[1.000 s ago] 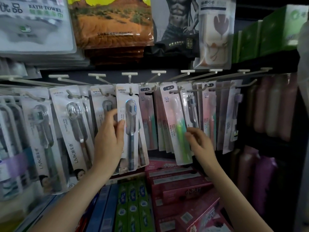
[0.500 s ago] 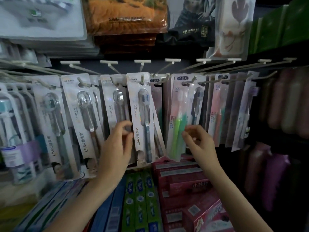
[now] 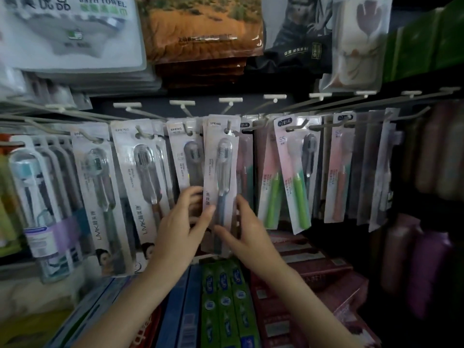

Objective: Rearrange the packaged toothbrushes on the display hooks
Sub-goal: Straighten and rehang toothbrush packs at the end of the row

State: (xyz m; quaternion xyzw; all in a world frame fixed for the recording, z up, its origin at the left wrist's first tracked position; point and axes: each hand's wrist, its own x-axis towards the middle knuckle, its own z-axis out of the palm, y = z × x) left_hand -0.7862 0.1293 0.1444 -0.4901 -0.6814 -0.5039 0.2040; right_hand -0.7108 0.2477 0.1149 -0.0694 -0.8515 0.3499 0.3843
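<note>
A row of white hooks (image 3: 227, 126) carries packaged toothbrushes. In the middle hangs a white SPRING pack with a blue-handled brush (image 3: 221, 172). My left hand (image 3: 180, 229) pinches that pack's lower left edge, thumb on its front and fingers behind. My right hand (image 3: 248, 232) holds the same pack from the right, fingers along its lower edge. To the right hang packs with green-handled brushes (image 3: 296, 177). More white LMK packs (image 3: 140, 177) hang to the left.
Toothpaste boxes in green (image 3: 223, 305), blue and red lie stacked on the shelf below. Bath towel packs (image 3: 75, 33) and brown packets (image 3: 200, 28) hang above. Dark bottles (image 3: 424, 252) stand at the right. Brush sets (image 3: 32, 192) crowd the far left.
My right hand left the green-handled pack and moved left onto the blue-handled pack. My left hand shifted right to that pack's left edge. The camera came closer.
</note>
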